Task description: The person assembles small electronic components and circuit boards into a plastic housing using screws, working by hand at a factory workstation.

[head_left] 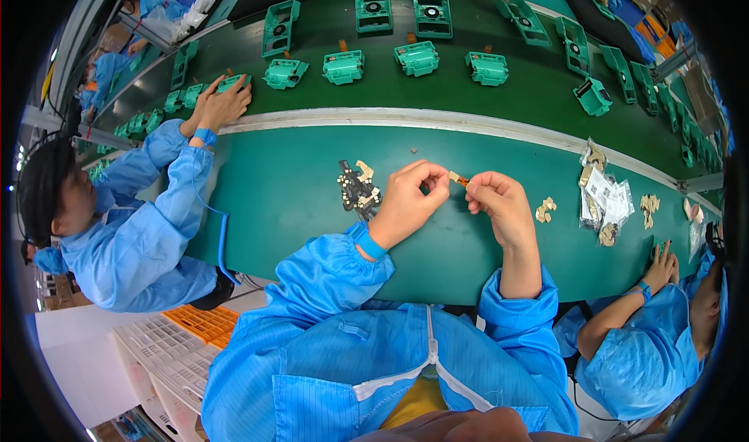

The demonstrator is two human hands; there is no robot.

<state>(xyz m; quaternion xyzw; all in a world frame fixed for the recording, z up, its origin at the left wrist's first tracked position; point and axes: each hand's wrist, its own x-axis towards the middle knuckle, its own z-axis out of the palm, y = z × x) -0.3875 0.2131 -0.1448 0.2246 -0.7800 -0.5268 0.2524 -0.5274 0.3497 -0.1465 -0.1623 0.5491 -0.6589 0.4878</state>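
Observation:
Over the green bench top, my left hand (pixel 409 202) is closed in a pinch on a small beige piece (pixel 454 177). My right hand (pixel 501 205) pinches a short orange strip (pixel 464 182) with dark marks, which meets the beige piece between my fingertips. Whether the two are joined, I cannot tell. Left of my left hand lies a loose pile of small black and beige parts (pixel 360 191). A few beige pieces (pixel 544 209) are scattered just right of my right hand.
Clear plastic bags of parts (pixel 605 200) and more beige pieces (pixel 649 206) lie to the right. Beyond a pale rail (pixel 374 117), green housings (pixel 343 66) stand on a dark green belt. Co-workers in blue sit at both sides; one hand (pixel 225 108) touches a housing.

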